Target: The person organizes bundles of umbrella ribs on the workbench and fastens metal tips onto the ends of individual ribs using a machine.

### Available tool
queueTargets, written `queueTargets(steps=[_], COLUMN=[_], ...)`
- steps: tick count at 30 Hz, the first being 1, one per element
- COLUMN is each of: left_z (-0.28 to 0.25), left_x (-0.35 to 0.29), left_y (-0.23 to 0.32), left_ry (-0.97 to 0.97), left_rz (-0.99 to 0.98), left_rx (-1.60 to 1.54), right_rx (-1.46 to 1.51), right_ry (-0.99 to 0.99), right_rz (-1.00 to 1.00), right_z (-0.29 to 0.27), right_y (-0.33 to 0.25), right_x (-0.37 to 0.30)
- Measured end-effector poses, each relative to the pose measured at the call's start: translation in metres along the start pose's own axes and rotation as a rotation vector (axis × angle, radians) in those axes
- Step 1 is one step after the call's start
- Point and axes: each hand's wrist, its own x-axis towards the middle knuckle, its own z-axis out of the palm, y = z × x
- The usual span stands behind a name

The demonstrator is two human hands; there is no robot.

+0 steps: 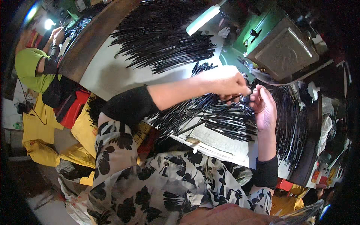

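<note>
My left hand (pixel 227 81) reaches across from the left, fingers bent down and closed in a pinch beside the green machine. It is partly blurred, and what it grips is hidden. Close by on the right, my right hand (pixel 264 107) is raised with its fingertips pinched together, nearly meeting the left fingers. Anything between them is too small to make out. Beneath both hands lies a loose pile of thin black rods or cords (pixel 232 122), partly over a printed sheet (pixel 213 138). The machine's curved metal edge (pixel 258 73) is just beyond my fingers.
A large heap of black strands (pixel 161 37) covers the far worktop; another bundle (pixel 290 123) lies right. The green machine (pixel 264 32) has a grey cover plate. A tube lamp (pixel 204 19) hangs above. Far left, another person in a lime-green hood (pixel 30 69) works near yellow sacks (pixel 41 123).
</note>
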Motion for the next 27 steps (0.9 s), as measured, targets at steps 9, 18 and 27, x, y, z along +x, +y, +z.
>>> queueTargets(steps=[9,18,27], left_z=[-0.074,-0.053,-0.068], left_x=[-0.040,-0.029,-0.032], left_y=[-0.033,-0.022,-0.061], left_ry=[0.521,0.317,0.699], left_rz=[-0.085,-0.252,0.076], left_rx=[1.125,0.485,1.092], right_rx=[0.013,0.001,-0.046], right_ry=[0.062,0.018,-0.030], right_rz=[-0.035,-0.004,0.028], right_z=[-0.009,-0.010,-0.003], right_y=[-0.007,-0.005,-0.007], right_x=[0.007,0.005,0.005])
